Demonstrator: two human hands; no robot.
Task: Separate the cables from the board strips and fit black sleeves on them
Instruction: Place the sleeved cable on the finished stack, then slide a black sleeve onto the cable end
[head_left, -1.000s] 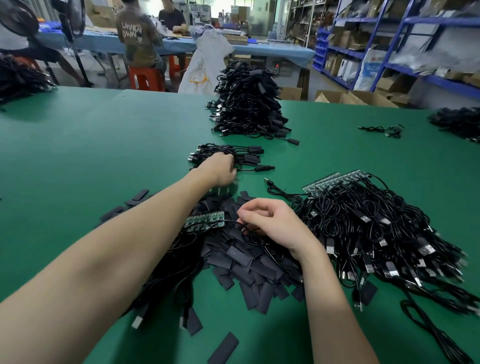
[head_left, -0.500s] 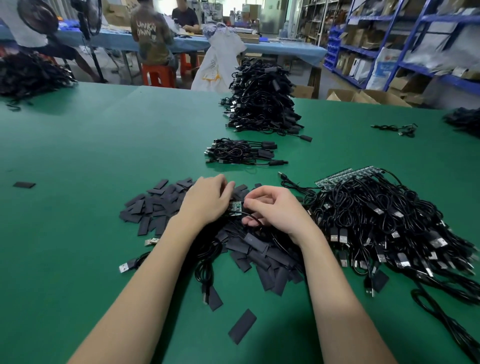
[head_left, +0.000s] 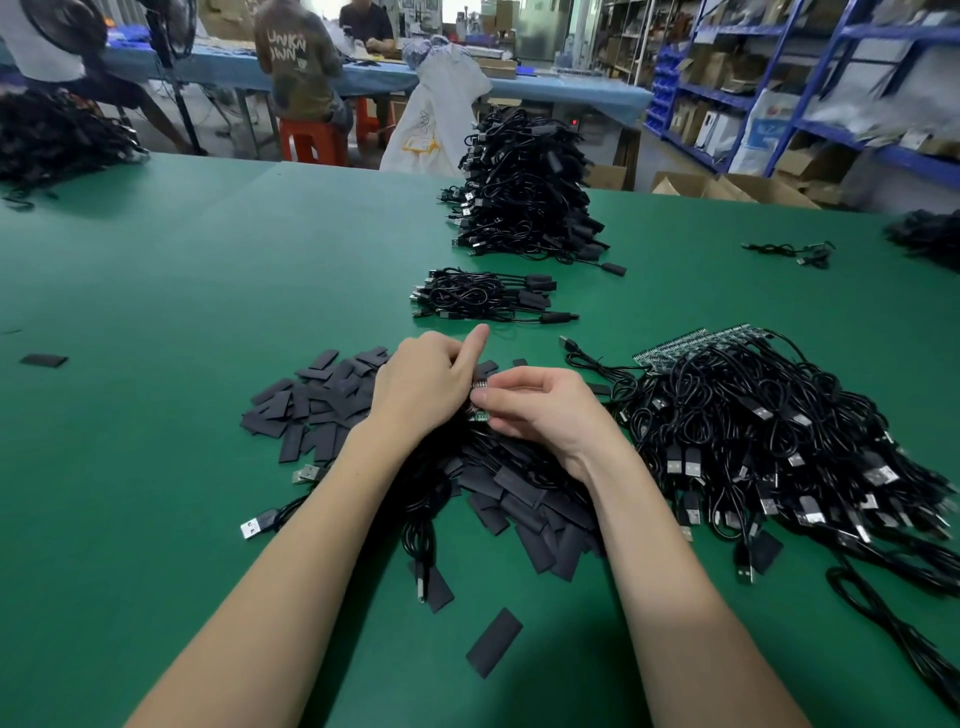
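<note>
My left hand (head_left: 423, 387) and my right hand (head_left: 540, 410) meet over a heap of flat black sleeves (head_left: 322, 400). Between them they pinch a small green board strip (head_left: 479, 387); most of it is hidden by the fingers, and my left index finger sticks up. Black cables (head_left: 421, 499) hang from the strip toward me, ending in USB plugs. To the right lies a big tangle of cables (head_left: 779, 447) joined to more board strips (head_left: 691, 345).
A small bundle of sleeved cables (head_left: 483, 296) lies just beyond my hands, with a tall stack of them (head_left: 524, 192) farther back. Loose sleeves (head_left: 493, 642) lie near me and one at the far left (head_left: 44, 360). People sit at a blue table behind.
My left hand came back from the small bundle to the board strip. Both hands now hold the strip close together, a little higher above the sleeve heap.
</note>
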